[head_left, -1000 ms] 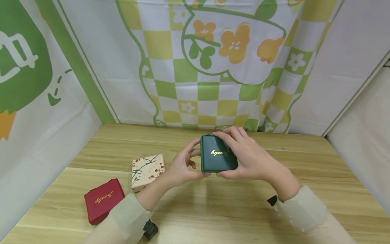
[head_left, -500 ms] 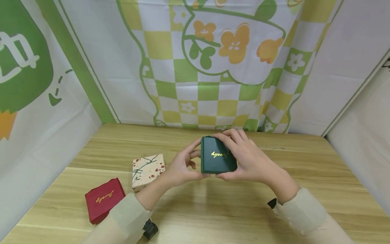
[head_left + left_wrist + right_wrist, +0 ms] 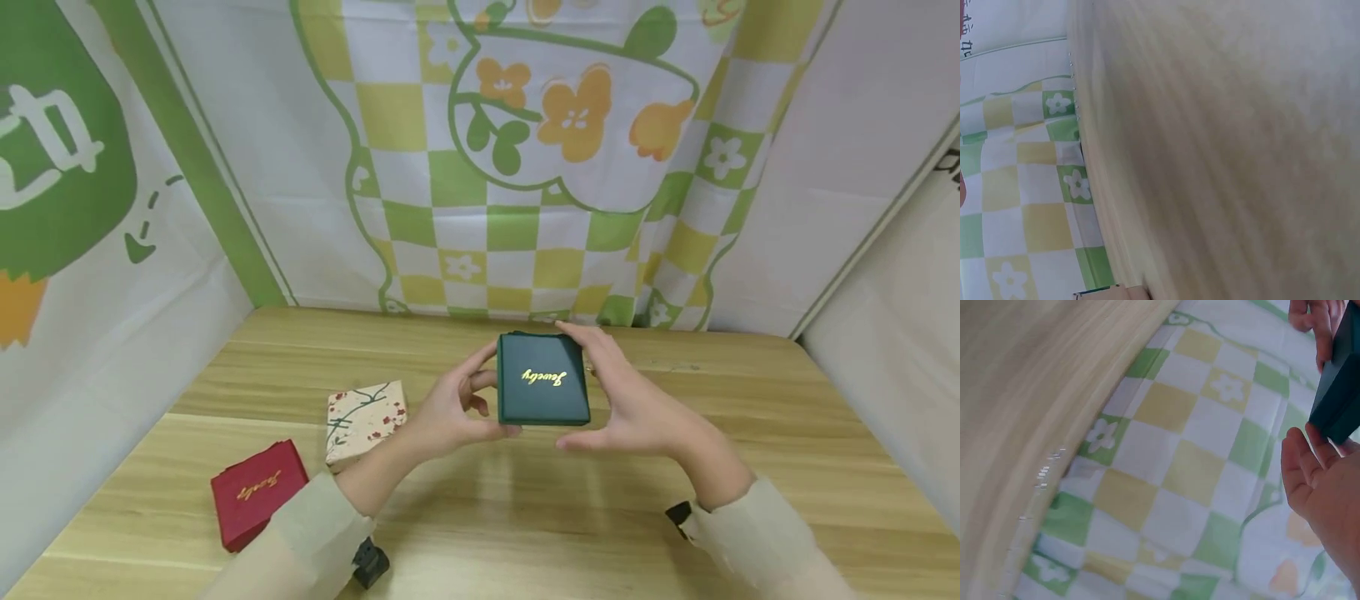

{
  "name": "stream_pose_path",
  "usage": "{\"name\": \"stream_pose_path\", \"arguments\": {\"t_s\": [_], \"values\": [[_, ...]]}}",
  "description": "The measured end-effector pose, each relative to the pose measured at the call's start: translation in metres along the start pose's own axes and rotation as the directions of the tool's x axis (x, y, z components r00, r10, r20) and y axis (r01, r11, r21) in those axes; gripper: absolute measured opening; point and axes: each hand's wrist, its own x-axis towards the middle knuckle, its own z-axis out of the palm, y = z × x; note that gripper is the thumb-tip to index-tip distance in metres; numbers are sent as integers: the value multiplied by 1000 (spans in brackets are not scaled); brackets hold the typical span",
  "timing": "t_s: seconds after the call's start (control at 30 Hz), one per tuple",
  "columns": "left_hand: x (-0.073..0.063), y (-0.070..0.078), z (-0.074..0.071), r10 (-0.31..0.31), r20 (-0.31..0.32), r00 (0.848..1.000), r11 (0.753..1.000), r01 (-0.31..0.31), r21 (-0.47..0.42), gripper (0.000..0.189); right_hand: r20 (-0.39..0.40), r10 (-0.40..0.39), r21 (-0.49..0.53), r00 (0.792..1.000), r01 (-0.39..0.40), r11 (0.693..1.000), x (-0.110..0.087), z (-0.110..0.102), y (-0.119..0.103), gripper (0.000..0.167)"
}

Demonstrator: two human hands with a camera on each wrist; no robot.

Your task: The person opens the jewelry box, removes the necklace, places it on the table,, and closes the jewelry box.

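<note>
A dark green jewelry box (image 3: 543, 392) with gold "Jewelry" lettering is held up over the table. My left hand (image 3: 453, 412) grips its left side, thumb at the lower edge and index finger at the upper corner. Beside the box's right side is my right hand (image 3: 630, 396), fingers spread and thumb apart from the lower edge. In the right wrist view, the right hand (image 3: 1329, 478) has its fingertips right at the edge of the green box (image 3: 1338, 381), and left-hand fingers show beyond it.
A cream box (image 3: 365, 421) with red blossoms lies on the wooden table (image 3: 525, 533), left of the hands. Nearer the left sleeve is a red jewelry box (image 3: 258, 492) with gold lettering. A checkered floral curtain (image 3: 513, 225) hangs behind the table.
My right hand has loosened from the green box and drawn slightly right, uncovering the whole lettering. The left hand keeps its grip, and the box is nearly in place.
</note>
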Motion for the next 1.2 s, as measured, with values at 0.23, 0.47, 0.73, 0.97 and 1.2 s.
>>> {"name": "stream_pose_path", "arguments": {"t_s": [0.23,0.47,0.73,0.97,1.2], "values": [[2,-1,2,-18,10,1000,997,19,-76,99,-104,38,155,994,-21,988,-15,3,16,103],[3,-6,-5,-140,119,983,983,152,-105,106,-137,44,182,990,-19,983,-17,8,26,96],[9,-6,-8,-251,74,965,964,256,-68,71,-107,54,172,993,-35,984,-12,12,31,96],[17,-5,-5,-291,3,957,953,291,-86,68,-141,59,153,988,-37,988,-7,11,34,98],[42,-9,-2,-359,-214,908,933,345,-104,47,-147,123,133,981,-104,986,12,7,52,97]]}}
